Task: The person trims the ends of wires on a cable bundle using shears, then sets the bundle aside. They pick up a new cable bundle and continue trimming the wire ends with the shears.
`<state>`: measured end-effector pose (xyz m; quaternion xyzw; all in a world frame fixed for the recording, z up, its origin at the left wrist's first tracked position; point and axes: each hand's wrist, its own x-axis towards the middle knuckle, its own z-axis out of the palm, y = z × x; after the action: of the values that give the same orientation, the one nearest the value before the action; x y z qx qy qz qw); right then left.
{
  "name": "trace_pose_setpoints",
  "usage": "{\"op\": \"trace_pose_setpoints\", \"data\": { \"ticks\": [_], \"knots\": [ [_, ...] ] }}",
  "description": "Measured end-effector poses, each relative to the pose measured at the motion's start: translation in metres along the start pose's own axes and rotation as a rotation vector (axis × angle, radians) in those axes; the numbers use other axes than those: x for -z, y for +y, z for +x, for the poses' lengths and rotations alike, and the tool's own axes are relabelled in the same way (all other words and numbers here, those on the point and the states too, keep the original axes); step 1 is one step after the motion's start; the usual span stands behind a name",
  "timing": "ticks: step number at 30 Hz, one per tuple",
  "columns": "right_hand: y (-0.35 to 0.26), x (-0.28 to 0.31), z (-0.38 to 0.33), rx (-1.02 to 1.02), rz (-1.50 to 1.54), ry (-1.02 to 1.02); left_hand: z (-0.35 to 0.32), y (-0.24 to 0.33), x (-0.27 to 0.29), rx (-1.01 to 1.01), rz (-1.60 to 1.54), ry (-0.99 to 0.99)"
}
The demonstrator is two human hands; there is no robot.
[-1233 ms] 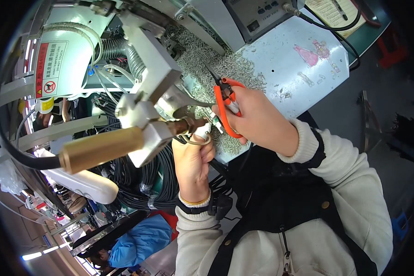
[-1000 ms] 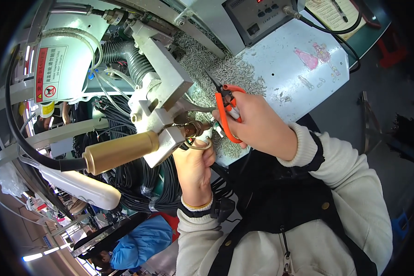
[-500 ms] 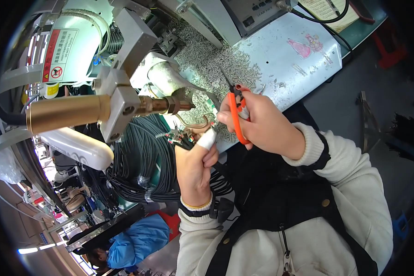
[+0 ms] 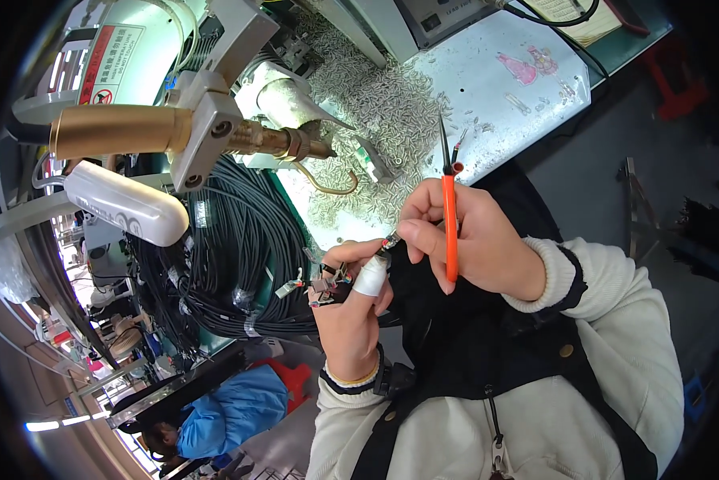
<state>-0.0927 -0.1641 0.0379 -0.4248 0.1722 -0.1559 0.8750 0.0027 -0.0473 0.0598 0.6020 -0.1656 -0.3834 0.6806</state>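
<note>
My left hand [image 4: 351,320], its thumb wrapped in white tape [image 4: 371,276], is closed around thin black cables. Small metal connectors with coloured wires [image 4: 327,286] stick out over its fingers. One cable end [image 4: 390,240] rises between thumb and forefinger. My right hand [image 4: 483,240] holds orange-handled scissors [image 4: 451,228] in its palm, dark pointed blades facing away from me. Its thumb and forefinger reach that cable end and seem to pinch it; the exact contact is too small to tell. Beyond the hands, a small green-and-white piece [image 4: 366,160] sits at a metal holder.
A brass soldering head [image 4: 119,132] juts in from the left, with a curved copper tube [image 4: 339,190] below its tip. Small metal pieces [image 4: 383,104] cover the white worktop [image 4: 487,88]. Coiled black cables [image 4: 247,240] lie at left. Someone in blue [image 4: 235,408] is farther off.
Both hands have come back toward my body, away from the soldering tip and the green piece. The scissors now point more straight away from me. The whole view has shifted slightly.
</note>
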Motion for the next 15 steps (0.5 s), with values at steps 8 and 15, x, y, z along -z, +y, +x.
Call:
{"op": "trace_pose_setpoints", "data": {
  "ticks": [8, 15],
  "knots": [
    [-0.0026, 0.0029, -0.0015, -0.189, 0.218, -0.069, -0.0001, -0.0062, 0.0049, -0.034, -0.022, -0.011],
    [0.0042, 0.0041, 0.0025, -0.379, 0.533, -0.04, 0.0084, -0.0043, 0.0018, 0.018, -0.015, 0.064]
  ]
}}
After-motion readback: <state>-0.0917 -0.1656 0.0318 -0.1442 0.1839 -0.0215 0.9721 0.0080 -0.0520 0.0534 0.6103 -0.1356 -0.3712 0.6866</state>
